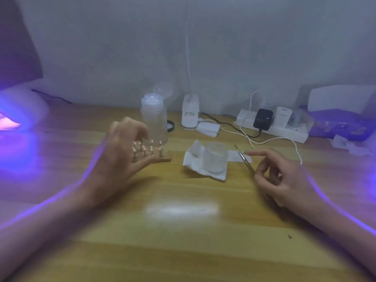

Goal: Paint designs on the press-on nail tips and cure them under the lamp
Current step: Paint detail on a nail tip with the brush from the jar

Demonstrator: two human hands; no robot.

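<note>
A small gold stand (165, 158) bearing several nail tips (151, 148) on pegs sits left of the table's middle. My left hand (120, 153) grips the stand, thumb under its near edge and curled fingers over the far pegs. My right hand (278, 176) pinches a thin metal brush (244, 158) between thumb and middle finger, index finger stretched out, the tip pointing up and left. The curing lamp (18, 112) glows violet and pink at the far left edge. The picture is blurred.
A white tissue (193, 159) with a clear round dish (215, 158) lies between my hands. Behind stand a translucent pump bottle (153, 117), a white lamp base (190, 112), a power strip (274, 127) with plugs and cables, and a purple box (341, 123) at right.
</note>
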